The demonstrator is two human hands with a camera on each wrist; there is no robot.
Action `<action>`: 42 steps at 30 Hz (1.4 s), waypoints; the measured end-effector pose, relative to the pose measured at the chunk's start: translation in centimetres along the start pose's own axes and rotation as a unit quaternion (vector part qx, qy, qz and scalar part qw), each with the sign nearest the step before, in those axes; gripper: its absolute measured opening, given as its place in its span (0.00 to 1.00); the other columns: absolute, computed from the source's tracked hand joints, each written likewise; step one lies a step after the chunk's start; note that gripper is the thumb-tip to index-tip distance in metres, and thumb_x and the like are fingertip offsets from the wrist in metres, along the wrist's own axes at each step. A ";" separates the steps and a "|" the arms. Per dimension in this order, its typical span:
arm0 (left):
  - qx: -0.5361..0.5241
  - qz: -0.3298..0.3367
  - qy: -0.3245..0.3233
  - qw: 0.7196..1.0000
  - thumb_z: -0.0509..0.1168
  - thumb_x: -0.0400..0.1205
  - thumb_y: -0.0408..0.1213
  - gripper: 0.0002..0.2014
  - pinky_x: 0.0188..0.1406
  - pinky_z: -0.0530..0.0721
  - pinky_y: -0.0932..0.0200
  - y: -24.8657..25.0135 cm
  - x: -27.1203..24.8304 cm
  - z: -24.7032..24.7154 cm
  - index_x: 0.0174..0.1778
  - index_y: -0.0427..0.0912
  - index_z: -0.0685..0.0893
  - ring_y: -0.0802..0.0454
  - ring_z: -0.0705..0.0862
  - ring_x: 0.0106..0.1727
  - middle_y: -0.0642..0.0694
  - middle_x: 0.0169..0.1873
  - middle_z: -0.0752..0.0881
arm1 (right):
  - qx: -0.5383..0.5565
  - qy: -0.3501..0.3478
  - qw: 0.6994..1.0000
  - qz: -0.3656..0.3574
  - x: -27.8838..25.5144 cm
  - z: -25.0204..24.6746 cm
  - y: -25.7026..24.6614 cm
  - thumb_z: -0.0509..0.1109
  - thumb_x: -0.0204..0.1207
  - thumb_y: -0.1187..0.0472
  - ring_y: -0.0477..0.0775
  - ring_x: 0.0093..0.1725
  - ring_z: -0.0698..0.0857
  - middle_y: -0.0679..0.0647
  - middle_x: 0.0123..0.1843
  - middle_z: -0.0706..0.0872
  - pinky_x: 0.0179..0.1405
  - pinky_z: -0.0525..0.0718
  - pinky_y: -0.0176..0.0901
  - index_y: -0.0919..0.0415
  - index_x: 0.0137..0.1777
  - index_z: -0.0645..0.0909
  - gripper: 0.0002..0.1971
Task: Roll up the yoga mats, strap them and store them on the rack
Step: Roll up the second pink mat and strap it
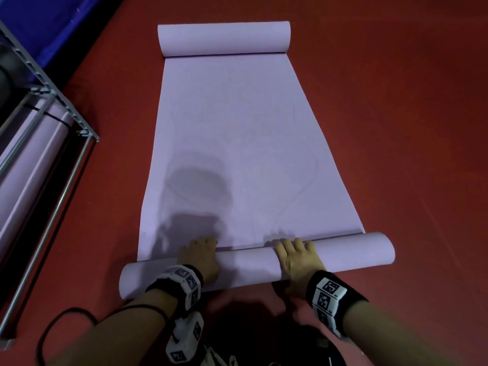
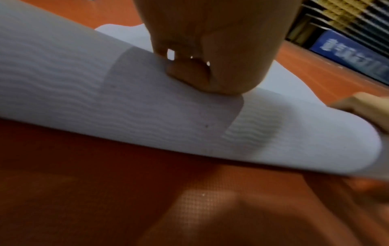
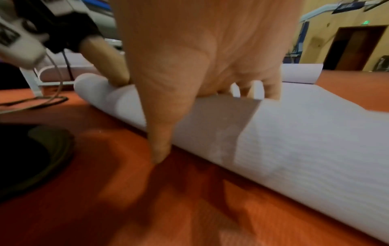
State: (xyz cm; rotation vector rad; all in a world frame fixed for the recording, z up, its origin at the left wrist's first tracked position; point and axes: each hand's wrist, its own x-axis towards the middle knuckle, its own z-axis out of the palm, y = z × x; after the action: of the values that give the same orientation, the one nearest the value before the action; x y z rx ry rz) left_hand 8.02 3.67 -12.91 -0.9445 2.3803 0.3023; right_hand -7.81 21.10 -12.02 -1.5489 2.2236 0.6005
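Note:
A lilac yoga mat (image 1: pixel 237 141) lies spread on the red floor. Its far end is curled into a roll (image 1: pixel 224 39) and its near end is wound into a thicker roll (image 1: pixel 248 268). My left hand (image 1: pixel 200 256) sits on the left half of the near roll, fingers bent over its top (image 2: pixel 210 50). My right hand (image 1: pixel 297 256) sits just right of the middle, fingers over the far side and thumb (image 3: pixel 160 146) down the near side to the floor. The roll's textured underside (image 2: pixel 84 108) faces out.
A metal rack (image 1: pixel 52 107) stands at the left and holds rolled lilac mats (image 1: pixel 34 159), one with a dark strap. Blue padding (image 1: pixel 52 27) lies beyond it. A black round object (image 3: pixel 31 158) and a cable (image 1: pixel 66 315) lie near my knees. Red floor surrounds the mat.

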 end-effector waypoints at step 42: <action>0.014 0.219 0.185 0.958 0.58 0.61 0.45 0.27 0.38 0.85 0.49 -4.2 -1.5 0.5 0.57 0.42 0.73 0.38 0.83 0.40 0.40 0.45 0.83 | 0.138 0.037 0.990 -0.007 3.3 -1.7 0.4 0.76 0.64 0.38 0.66 0.67 0.76 0.63 0.69 0.77 0.73 0.67 0.55 0.64 0.71 0.63 0.44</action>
State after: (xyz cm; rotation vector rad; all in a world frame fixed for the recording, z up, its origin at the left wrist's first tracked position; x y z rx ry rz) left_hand 12.07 1.65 -12.49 -0.4775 2.9250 0.2718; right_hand -9.39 17.68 -12.27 -1.4629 2.2355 0.2220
